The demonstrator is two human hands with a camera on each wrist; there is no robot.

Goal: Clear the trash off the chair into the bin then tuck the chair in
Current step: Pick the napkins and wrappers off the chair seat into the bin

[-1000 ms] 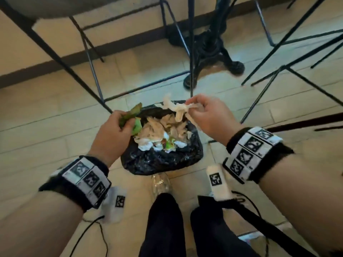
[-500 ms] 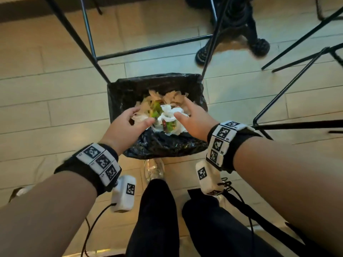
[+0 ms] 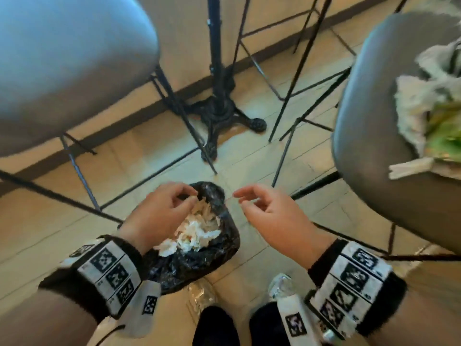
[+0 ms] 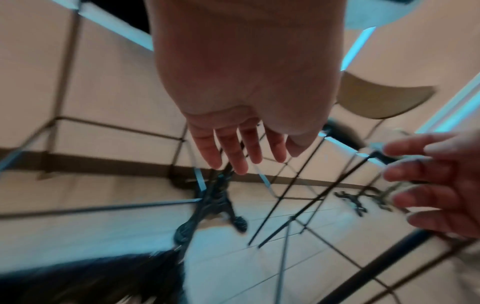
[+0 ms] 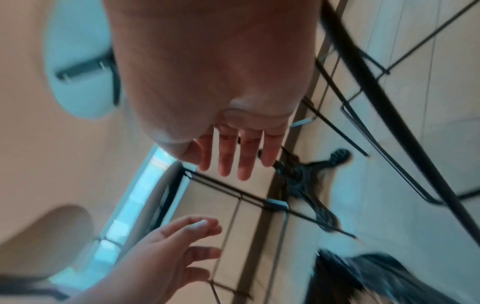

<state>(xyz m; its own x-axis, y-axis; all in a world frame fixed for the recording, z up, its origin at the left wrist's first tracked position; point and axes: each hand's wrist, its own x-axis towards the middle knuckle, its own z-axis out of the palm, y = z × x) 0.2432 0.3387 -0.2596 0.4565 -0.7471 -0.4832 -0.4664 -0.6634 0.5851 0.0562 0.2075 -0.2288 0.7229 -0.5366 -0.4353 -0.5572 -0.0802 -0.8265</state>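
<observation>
Low in the middle of the head view, both hands hover with fingers loosely spread and nothing in them. The left hand (image 3: 159, 213) hangs over the black-lined bin (image 3: 199, 260), its fingertips above the crumpled paper trash (image 3: 197, 231) piled inside; the right hand (image 3: 272, 218) sits just right of the bin, over bare floor tile. Both wrist views confirm straight, relaxed fingers holding nothing. At the right edge of the frame stands the grey chair (image 3: 369, 126), its seat bearing more trash (image 3: 429, 103): white paper, green scraps and a pale strip near the seat's front. Another grey seat (image 3: 69, 61) fills the upper left. Between them, at upper centre, rises the black table pedestal (image 3: 219, 106) on the tiled floor.
</observation>
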